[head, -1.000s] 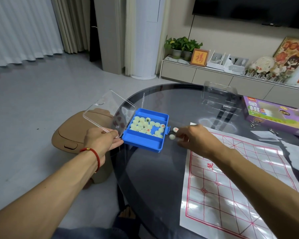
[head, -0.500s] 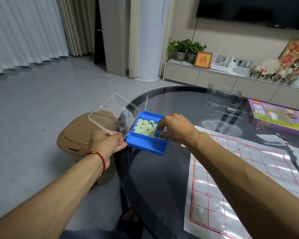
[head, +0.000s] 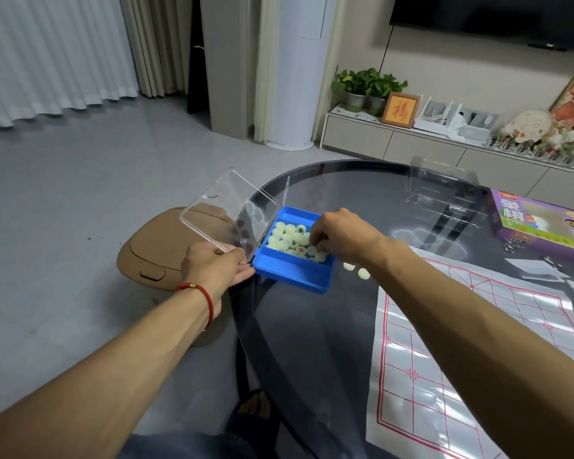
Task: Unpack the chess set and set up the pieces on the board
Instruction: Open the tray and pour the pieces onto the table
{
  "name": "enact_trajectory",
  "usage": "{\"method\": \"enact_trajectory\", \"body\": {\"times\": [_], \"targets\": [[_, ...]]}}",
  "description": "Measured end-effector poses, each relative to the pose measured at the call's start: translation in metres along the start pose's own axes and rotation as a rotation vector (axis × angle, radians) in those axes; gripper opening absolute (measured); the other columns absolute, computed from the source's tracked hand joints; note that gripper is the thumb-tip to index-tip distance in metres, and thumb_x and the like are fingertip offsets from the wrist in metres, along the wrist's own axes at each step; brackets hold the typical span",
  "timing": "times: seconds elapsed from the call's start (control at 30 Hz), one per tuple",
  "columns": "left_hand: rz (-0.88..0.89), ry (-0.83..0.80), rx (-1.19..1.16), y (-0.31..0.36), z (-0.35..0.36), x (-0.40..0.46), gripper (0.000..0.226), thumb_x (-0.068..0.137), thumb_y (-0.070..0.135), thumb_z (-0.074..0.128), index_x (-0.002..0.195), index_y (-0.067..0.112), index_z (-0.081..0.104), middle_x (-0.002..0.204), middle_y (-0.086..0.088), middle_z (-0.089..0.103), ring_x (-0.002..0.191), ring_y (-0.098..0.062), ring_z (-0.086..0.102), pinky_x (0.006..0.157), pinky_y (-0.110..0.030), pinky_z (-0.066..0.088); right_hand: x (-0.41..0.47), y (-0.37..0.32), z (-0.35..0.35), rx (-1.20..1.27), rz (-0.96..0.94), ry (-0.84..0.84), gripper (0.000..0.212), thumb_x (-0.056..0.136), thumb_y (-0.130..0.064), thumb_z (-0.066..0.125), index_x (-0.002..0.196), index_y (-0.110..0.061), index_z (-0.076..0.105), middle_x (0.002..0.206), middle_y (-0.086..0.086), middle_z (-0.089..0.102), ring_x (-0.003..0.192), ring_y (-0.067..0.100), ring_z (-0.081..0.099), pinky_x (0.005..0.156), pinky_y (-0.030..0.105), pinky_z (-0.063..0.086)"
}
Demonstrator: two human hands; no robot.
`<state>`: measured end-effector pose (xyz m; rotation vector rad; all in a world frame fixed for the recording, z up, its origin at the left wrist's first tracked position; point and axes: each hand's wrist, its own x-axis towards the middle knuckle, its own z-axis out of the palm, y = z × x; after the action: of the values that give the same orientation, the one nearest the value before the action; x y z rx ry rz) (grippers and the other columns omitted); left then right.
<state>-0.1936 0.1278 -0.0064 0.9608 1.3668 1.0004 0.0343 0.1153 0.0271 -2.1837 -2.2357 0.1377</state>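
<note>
From the head view, our left hand [head: 217,265] pinches the near corner of the clear lid [head: 229,215], holding it tipped back so the blue box [head: 295,274] stays open and steady at the table's [head: 345,190] left edge. The box partly overhangs that edge, which we judge is why it needs bracing.

Our right hand [head: 340,238] reaches into the box from the right, fingers curled down among the pale pieces [head: 287,235]. It seems to be picking one out, but the fingertips are hidden behind the knuckles, so we cannot tell whether a piece is gripped. Two loose pieces [head: 357,270] lie on the glass just beside the box's right side, between it and the board [head: 461,359], likely a staging spot.

The board, a red-lined sheet, lies flat at the table's near right and carries no pieces we can see, so setup proper has not begun. A purple carton [head: 540,223] sits by the right edge.
</note>
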Motion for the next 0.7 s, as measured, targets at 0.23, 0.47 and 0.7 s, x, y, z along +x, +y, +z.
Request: {"method": "enact_trajectory", "body": {"times": [0.23, 0.47, 0.7], "targets": [[-0.010, 0.010, 0.009, 0.0014, 0.0010, -0.0012, 0.005, 0.092, -0.003, 0.066, 0.096, 0.000, 0.067, 0.086, -0.017, 0.071, 0.068, -0.019, 0.074, 0.053, -0.022, 0.058, -0.0048, 0.0010, -0.0014, -0.037, -0.047, -0.043, 0.026, 0.091, -0.014, 0.070, 0.117, -0.020, 0.072, 0.116, 0.001, 0.070, 0.097, 0.018, 0.065, 0.079, 0.026, 0.051], [0.002, 0.012, 0.022, 0.0009, 0.0005, -0.0012, 0.004, 0.091, -0.002, 0.067, 0.094, 0.001, 0.068, 0.084, -0.015, 0.072, 0.066, -0.017, 0.075, 0.058, -0.024, 0.061, -0.0084, -0.0006, -0.0077, -0.034, -0.044, -0.118, 0.033, 0.093, -0.019, 0.068, 0.126, -0.022, 0.066, 0.118, -0.001, 0.068, 0.093, 0.016, 0.058, 0.076, 0.026, 0.048], [0.005, 0.011, 0.032, -0.0001, 0.0002, -0.0003, 0.006, 0.091, -0.001, 0.068, 0.097, 0.001, 0.068, 0.087, -0.016, 0.073, 0.066, -0.017, 0.075, 0.059, -0.025, 0.061, -0.0051, -0.0028, -0.0049, -0.032, 0.007, -0.124, 0.034, 0.086, -0.028, 0.077, 0.118, -0.019, 0.066, 0.114, 0.001, 0.066, 0.092, 0.018, 0.060, 0.064, 0.020, 0.040]]}}
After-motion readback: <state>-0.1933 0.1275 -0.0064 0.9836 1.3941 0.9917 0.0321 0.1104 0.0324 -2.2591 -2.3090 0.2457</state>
